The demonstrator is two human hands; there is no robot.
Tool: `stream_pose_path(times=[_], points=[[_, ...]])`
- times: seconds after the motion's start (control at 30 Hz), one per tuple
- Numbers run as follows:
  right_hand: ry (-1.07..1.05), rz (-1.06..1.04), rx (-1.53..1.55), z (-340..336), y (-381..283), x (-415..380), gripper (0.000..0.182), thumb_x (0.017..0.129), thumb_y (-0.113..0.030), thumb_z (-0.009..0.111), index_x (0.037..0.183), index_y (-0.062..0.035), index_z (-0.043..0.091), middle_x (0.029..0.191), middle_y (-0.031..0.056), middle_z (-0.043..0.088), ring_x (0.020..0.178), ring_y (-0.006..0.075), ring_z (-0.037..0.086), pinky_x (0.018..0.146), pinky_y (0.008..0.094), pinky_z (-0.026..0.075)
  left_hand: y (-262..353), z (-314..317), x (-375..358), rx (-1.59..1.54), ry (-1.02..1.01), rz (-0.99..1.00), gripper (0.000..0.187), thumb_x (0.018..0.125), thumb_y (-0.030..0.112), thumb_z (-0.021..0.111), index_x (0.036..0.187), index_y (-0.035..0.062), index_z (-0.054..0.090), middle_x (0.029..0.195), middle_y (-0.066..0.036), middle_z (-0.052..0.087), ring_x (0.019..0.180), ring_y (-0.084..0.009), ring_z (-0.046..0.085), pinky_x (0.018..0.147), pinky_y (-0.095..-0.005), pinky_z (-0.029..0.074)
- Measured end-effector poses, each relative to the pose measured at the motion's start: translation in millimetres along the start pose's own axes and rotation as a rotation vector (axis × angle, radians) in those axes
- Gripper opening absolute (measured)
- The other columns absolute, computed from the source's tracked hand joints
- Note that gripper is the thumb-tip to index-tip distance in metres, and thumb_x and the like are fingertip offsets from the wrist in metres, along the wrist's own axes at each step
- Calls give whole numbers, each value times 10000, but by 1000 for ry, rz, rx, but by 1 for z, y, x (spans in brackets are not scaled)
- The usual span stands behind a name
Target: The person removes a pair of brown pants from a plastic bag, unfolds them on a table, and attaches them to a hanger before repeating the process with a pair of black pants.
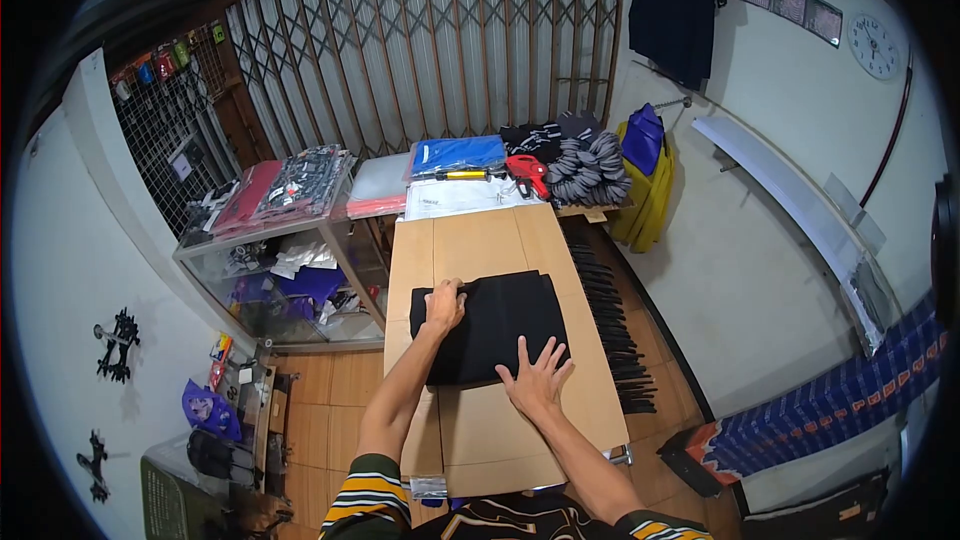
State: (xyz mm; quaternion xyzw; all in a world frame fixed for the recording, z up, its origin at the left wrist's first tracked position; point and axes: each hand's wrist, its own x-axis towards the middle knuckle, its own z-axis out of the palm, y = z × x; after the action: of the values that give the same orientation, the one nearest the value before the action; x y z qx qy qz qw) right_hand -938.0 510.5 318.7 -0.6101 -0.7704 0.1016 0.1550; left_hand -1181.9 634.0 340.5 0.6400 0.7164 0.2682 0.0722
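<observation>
A folded black cloth (500,315) lies on the cardboard-covered table in front of me. At its left side, my left hand (445,307) is closed with its fingers curled at the edge of the fabric. My right hand (537,377) rests flat near the cloth's lower right corner, its fingers spread over the black surface and its palm at the near edge.
Behind the cloth, a red tape dispenser (527,173), white sheets (455,200) and a blue plastic-wrapped pack (457,155) sit at the table's far end. Bundled grey fabric (588,170) is piled beside them. A glass cabinet (290,280) stands to the left.
</observation>
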Motion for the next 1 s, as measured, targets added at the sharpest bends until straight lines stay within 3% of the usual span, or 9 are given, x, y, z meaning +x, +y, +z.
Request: stream_pose_path(times=[0.17, 0.27, 0.3, 0.4, 0.53, 0.73, 0.8, 0.9, 1.0], points=[[-52, 8, 41, -22, 1, -2, 836, 979, -595, 534, 1604, -101, 282, 1580, 427, 184, 1501, 562, 131, 1168, 713, 100, 12, -29, -24, -220, 114, 192, 216, 922, 100, 680, 1117, 16, 642, 1054, -247, 704, 1001, -454, 667, 827, -481, 542], [54, -7, 404, -24, 37, -5, 809, 977, -496, 598, 1573, -30, 311, 1556, 364, 335, 1482, 478, 294, 1211, 573, 208, 37, -63, -70, -345, 107, 269, 166, 918, 78, 684, 1071, 24, 648, 997, -234, 700, 974, -450, 667, 800, -456, 542], [120, 35, 598, -49, 39, -13, 719, 999, -378, 611, 1532, 25, 345, 1495, 304, 472, 1396, 411, 467, 1173, 452, 343, 48, -76, -89, -369, 49, 275, 162, 916, 71, 688, 1064, 26, 642, 980, -230, 695, 953, -452, 666, 789, -447, 542], [214, 159, 892, -57, 71, -35, 631, 1016, -308, 603, 1485, 50, 381, 1442, 292, 525, 1345, 404, 522, 1117, 439, 409, 70, -104, -147, -411, -168, 179, 161, 905, 29, 685, 1060, 34, 640, 959, -203, 695, 925, -429, 679, 783, -416, 549], [263, 223, 958, -81, 92, -76, 452, 1072, -198, 506, 1440, 55, 436, 1378, 263, 589, 1278, 337, 591, 1074, 395, 452, 73, -109, -209, -489, -394, 221, 468, 740, -69, 698, 1176, 78, 612, 1088, -167, 704, 1034, -381, 682, 871, -412, 557], [331, 259, 872, -107, 74, -117, 432, 1072, -209, 504, 1401, 70, 479, 1342, 265, 603, 1277, 357, 569, 1102, 435, 408, 107, -122, -270, -369, -708, 251, 422, 783, -29, 633, 1192, 68, 607, 1063, -178, 719, 1008, -398, 685, 882, -442, 552], [340, 201, 588, -108, 64, -122, 459, 1008, -200, 571, 1384, 56, 510, 1335, 278, 591, 1267, 434, 544, 1099, 490, 398, 97, -108, -272, -368, -932, 220, 428, 855, 82, 689, 1273, 65, 600, 1162, -180, 698, 1081, -378, 673, 952, -424, 537], [221, 168, 569, -102, 52, -123, 494, 963, -203, 623, 1376, 51, 527, 1362, 276, 573, 1275, 433, 529, 1123, 494, 365, 105, -119, -264, -270, -974, 192, 487, 885, 229, 747, 1300, 32, 587, 1232, -220, 669, 1144, -393, 648, 994, -434, 524], [95, 93, 464, -117, 46, -119, 495, 959, -210, 634, 1373, 43, 540, 1364, 274, 575, 1279, 435, 526, 1136, 495, 348, 90, -105, -239, -512, -830, 234, 614, 878, 374, 789, 1328, 15, 574, 1266, -227, 657, 1195, -365, 638, 1023, -444, 514]])
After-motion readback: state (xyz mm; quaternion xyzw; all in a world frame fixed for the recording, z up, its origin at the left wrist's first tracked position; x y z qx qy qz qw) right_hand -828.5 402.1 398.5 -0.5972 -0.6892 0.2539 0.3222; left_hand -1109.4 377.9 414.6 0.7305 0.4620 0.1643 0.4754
